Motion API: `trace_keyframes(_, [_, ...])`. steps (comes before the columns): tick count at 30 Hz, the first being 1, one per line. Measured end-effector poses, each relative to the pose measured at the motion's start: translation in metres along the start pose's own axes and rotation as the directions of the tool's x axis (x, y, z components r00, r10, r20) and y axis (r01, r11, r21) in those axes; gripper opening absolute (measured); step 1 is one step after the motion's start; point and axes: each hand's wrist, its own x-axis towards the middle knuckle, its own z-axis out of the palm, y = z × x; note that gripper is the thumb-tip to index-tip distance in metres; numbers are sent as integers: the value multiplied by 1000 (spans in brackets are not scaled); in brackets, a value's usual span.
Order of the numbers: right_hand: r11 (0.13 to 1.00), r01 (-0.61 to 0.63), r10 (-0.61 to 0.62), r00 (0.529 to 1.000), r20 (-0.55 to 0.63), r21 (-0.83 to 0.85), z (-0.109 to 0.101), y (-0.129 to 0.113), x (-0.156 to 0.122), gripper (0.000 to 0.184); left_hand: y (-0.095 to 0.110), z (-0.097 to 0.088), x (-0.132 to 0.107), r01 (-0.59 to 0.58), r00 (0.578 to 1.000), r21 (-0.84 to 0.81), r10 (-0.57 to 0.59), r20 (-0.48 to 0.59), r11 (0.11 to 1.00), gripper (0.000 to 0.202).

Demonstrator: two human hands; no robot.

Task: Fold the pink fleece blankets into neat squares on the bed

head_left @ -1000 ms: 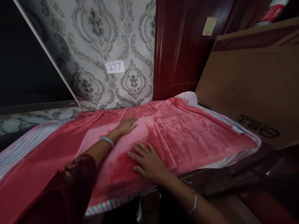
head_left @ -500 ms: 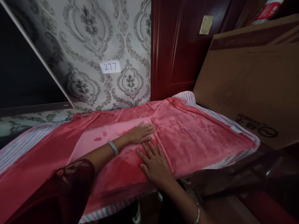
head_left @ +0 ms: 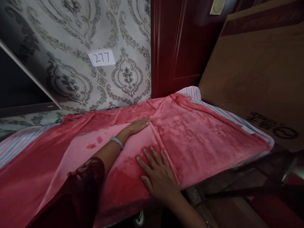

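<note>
A plush pink-red blanket [head_left: 197, 136] is spread out, with one part folded over so that a paler pink layer [head_left: 80, 144] lies on top. My left hand [head_left: 138, 126] rests flat at the far corner of this folded part, fingers extended to the right. Nearer to me, my right hand [head_left: 158, 175] presses palm-down on the fold with its fingers spread, close to the folded edge on the right. Neither hand grips the cloth.
A striped cloth [head_left: 29, 139] shows from under the blanket. Behind stand a patterned wall with a paper label [head_left: 102, 57] and a dark red door panel [head_left: 177, 47]. A large cardboard box [head_left: 258, 69] leans at the right, and a dark screen [head_left: 19, 79] is at the left.
My left hand has slid away from me to the far corner of the fold, apart from the right hand. My right hand stays on the fold. The view has shifted slightly.
</note>
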Motion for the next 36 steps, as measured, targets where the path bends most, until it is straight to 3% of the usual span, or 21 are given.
trace_keyframes(5, [1000, 5, -6, 1000, -31, -30, 2, -1, 0, 61, 13, -2, -3, -9, 999, 120, 14, -44, 993, 65])
trace_keyframes(10, [999, 12, -16, 997, -79, -45, -1, -1, 2, 56, 39, -21, -17, 34, 991, 188, -9, -133, 982, 61])
trace_keyframes(14, [996, 86, -85, 970, -228, -3, -10, 1, -4, 43, 64, -35, -48, -114, 978, 217, 148, -149, 969, 59])
trace_keyframes(18, [990, 142, -134, 899, -417, -10, -12, 0, -27, 36, 91, -22, -91, -336, 938, 144, 344, -36, 931, 56])
trace_keyframes(22, [987, 118, -151, 898, -413, -105, 3, 2, -51, 39, 110, 10, -127, -470, 877, 96, 452, 161, 877, 54])
trace_keyframes(26, [982, 100, -154, 911, -382, -158, 18, 8, -60, 42, 115, 30, -137, -430, 892, 118, 401, 208, 895, 57])
trace_keyframes(31, [986, 76, -119, 943, -310, -145, 19, 11, -61, 46, 100, 12, -124, -409, 904, 187, 367, 222, 893, 57])
trace_keyframes(33, [988, 76, -113, 946, -304, -134, 17, 10, -61, 47, 87, -2, -115, -305, 948, 256, 266, 177, 917, 58])
trace_keyframes(36, [990, 70, -105, 949, -298, -125, 17, 9, -61, 47, 65, -21, -107, -60, 998, 329, 49, 42, 942, 58])
